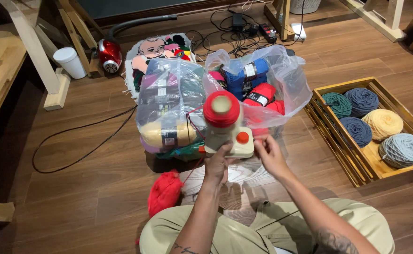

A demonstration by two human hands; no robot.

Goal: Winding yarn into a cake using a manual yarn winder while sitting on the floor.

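Observation:
A cream yarn winder with an orange button stands on a small wooden stool in front of me. A cake of red yarn sits on its spindle. My left hand grips the winder's base at its front left. My right hand is at the winder's right side, fingers pinched on a red strand. A loose heap of red yarn lies on the floor by my left knee, and a red strand runs up from it to the winder.
Two clear plastic bags of yarn skeins stand behind the winder. A wooden tray with several yarn balls is on the right. A red vacuum, white cup, tufted rug piece and cables lie further back.

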